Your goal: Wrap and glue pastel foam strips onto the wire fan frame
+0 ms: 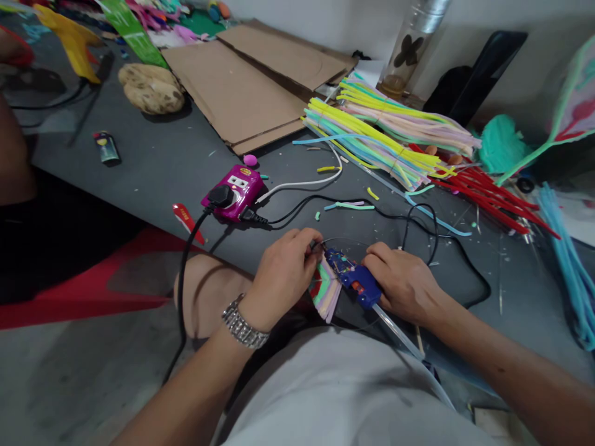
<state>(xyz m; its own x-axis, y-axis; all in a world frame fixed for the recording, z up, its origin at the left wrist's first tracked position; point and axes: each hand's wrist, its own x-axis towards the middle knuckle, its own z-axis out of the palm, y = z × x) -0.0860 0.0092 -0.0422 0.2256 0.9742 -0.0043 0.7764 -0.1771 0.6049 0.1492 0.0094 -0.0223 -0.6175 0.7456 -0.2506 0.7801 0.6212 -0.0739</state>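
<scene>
Right now the left hand [283,279] pinches something thin, maybe a wire [318,244], beside the blue glue gun [356,277] gripped by the curled right hand [404,285]. A striped fan [325,288] sits below them, and many strips [372,139] lie piled beyond.

Dim, even light, soft shadows, fisheye bend at the edges.

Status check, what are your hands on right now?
Right hand on blue glue gun. Left hand pinched at its nozzle, above striped fan-shaped piece. Black cord looping beside right hand.
</scene>
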